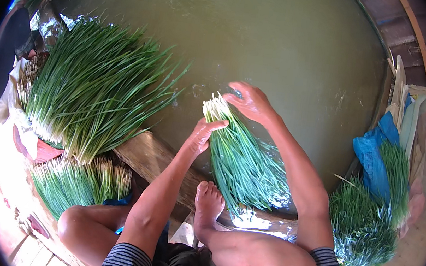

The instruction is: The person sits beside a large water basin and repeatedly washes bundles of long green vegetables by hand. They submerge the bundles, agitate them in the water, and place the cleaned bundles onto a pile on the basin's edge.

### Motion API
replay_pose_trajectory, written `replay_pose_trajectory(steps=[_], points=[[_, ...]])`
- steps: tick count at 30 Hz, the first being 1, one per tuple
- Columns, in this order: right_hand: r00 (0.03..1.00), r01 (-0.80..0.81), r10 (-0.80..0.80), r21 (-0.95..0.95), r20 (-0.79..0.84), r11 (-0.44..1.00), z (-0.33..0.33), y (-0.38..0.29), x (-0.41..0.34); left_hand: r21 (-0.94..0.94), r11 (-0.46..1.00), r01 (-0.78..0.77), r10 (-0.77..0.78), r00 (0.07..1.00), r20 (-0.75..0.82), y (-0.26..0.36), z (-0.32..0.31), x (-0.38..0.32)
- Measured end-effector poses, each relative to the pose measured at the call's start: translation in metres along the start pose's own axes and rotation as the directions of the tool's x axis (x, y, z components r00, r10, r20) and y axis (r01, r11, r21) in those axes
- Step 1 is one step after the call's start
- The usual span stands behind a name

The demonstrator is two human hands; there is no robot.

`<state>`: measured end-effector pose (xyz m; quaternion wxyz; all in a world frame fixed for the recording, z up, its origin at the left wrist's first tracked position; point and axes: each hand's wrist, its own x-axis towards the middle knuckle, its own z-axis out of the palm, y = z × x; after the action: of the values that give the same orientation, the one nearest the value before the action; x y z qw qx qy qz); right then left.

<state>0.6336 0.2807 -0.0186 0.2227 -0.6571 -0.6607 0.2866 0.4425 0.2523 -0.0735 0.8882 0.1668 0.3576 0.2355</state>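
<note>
My left hand (207,132) grips a bundle of long green leafy stalks (242,168), like garlic chives, just below its white ends. Those ends point up and away from me, and the wet leaves spread down towards my foot. Beside the white ends, to the right, my right hand (250,101) has its fingers apart and slightly blurred, holding nothing visible. Murky water (286,43) lies beneath and beyond both hands. To the left, a large heap of similar stalks (104,85) lies with white ends towards me and leaf tips over the water.
A wooden beam (155,158) edges the water in front of my bare foot (209,203). More bundles (81,185) stand by my left knee. At the right are piled greens (364,225) and a blue plastic bag (373,163). Planks (31,254) show at the lower left.
</note>
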Motion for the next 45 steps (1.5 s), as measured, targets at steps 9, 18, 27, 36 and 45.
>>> replay_pose_trajectory(steps=[9,18,27,36,45], points=[[0.988,-0.074,0.005,0.439,0.157,0.895,0.036,-0.034,0.006,0.283,0.957,-0.069,0.165,0.929,-0.331,-0.028,0.004,0.001],[0.843,-0.436,0.282,0.273,0.458,0.858,0.04,0.001,-0.104,-0.023,0.995,0.093,-0.095,0.994,-0.052,-0.017,0.001,-0.003],[0.881,-0.257,0.236,-0.006,0.411,0.967,-0.058,-0.029,-0.013,0.087,0.996,-0.025,0.023,1.0,0.021,-0.007,0.022,-0.03],[0.829,-0.324,0.165,0.218,0.535,0.921,-0.004,-0.052,0.003,0.096,0.995,-0.026,0.021,0.999,0.048,-0.016,0.031,-0.029],[0.628,-0.778,0.724,0.242,0.284,0.58,0.081,0.036,-0.054,-0.182,0.983,-0.029,0.011,0.995,-0.099,-0.024,0.007,-0.02]])
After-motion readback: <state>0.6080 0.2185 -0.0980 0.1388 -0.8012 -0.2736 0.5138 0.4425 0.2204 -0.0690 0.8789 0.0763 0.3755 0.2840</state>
